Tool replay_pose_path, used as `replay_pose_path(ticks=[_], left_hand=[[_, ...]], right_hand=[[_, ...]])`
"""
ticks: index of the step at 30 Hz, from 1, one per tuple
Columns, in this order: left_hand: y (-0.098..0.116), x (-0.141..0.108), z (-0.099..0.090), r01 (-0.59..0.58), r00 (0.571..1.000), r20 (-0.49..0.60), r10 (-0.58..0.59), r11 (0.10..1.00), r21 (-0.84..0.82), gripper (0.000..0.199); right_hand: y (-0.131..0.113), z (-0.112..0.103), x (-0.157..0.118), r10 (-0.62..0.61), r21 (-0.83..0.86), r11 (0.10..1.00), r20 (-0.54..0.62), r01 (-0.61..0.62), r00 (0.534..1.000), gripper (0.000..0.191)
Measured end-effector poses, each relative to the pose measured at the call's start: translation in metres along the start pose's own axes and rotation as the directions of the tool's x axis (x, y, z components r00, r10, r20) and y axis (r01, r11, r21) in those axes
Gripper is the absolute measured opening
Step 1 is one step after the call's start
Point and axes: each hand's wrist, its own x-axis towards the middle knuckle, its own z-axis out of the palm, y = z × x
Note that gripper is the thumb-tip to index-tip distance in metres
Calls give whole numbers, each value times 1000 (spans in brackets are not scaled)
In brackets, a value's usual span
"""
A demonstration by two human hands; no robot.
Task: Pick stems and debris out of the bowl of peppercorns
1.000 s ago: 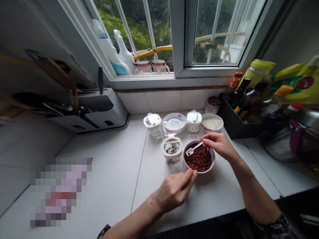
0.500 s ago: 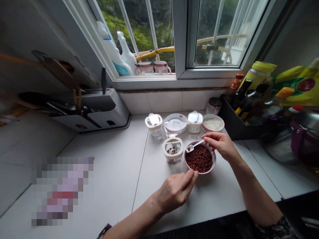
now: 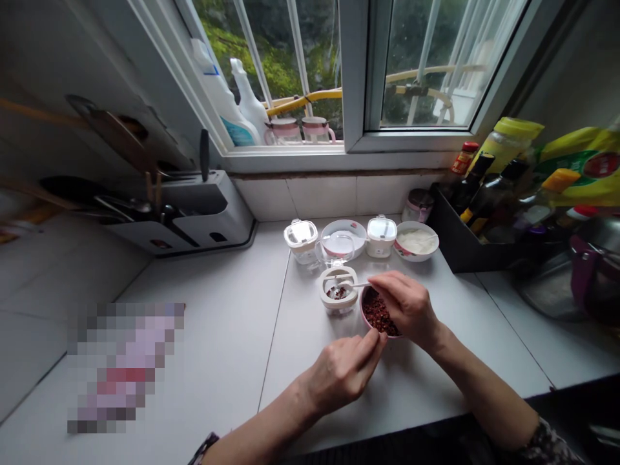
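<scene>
My right hand [image 3: 404, 303] pinches the handle of a small white spoon [image 3: 357, 285], whose scoop reaches into the mouth of a clear jar with a cream rim [image 3: 338, 298]. Some dark red peppercorns lie inside that jar, and its clear lid stands flipped up behind. Beside it on the right, a pink-edged bowl [image 3: 364, 321] is filled with reddish-brown peppercorns [image 3: 380, 313], partly covered by my right hand. With thumb and fingertips pressed together, my left hand [image 3: 346, 368] grips the near rim of the bowl.
Behind stand two lidded jars [image 3: 301, 241] [image 3: 380, 236], a bowl of white grains [image 3: 343, 240] and another bowl of white powder [image 3: 416, 241]. A dark rack of bottles [image 3: 465, 248] is at right. A grey utensil holder [image 3: 213, 223] stands left; a blurred-out patch [image 3: 126, 368] covers something nearer.
My right hand has moved left and slightly down, carrying the spoon from above the peppercorn bowl into the jar's mouth. The left hand stays at the bowl's rim.
</scene>
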Motion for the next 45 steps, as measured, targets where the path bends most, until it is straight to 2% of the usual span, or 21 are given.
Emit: replay_pose_path(ticks=[2,4,6,9,12,14,18,21,27,35,39,45], left_hand=[[0,0,1,24,1000,-5,-24,1000,-14,31],[1,0,0,24,1000,-6,-24,999,-21,30],[0,1,-2,6,1000,-3,-6,1000,-15,29],[-1,2,-4,-10,1000,11,10,1000,-4,31],[-2,1,-5,-19,1000,14,19,1000,1,33],[-2,1,-5,-25,1000,8,25,1000,3,33],[-2,1,-5,-29,1000,-4,29,1000,1,33],[-3,2,-5,-33,999,-4,33,999,-1,33],[-2,6,-8,-53,998,-17,53,998,21,28],[-2,5,-5,-31,999,-30,31,1000,-3,26],[-2,4,-5,-25,999,-27,25,1000,-2,26],[-2,6,-7,-43,998,-37,44,999,19,26]], right_hand=[[2,-1,-1,-131,-54,990,45,134,990,29],[3,-5,1,-164,-81,983,40,167,986,30],[4,-13,4,-102,-89,991,-8,101,995,29],[8,-30,10,62,-90,994,-56,-67,997,22],[16,-47,14,181,-132,975,22,-177,983,18],[19,-53,14,216,-168,965,71,-202,974,17],[18,-48,12,204,-173,970,207,-169,957,19],[16,-40,11,230,-137,970,253,-201,940,20],[21,-41,12,339,-63,941,215,-334,916,19],[24,-44,14,381,19,921,158,-389,911,19],[27,-43,13,436,72,889,165,-451,885,17],[27,-40,13,444,56,886,179,-459,878,18]])
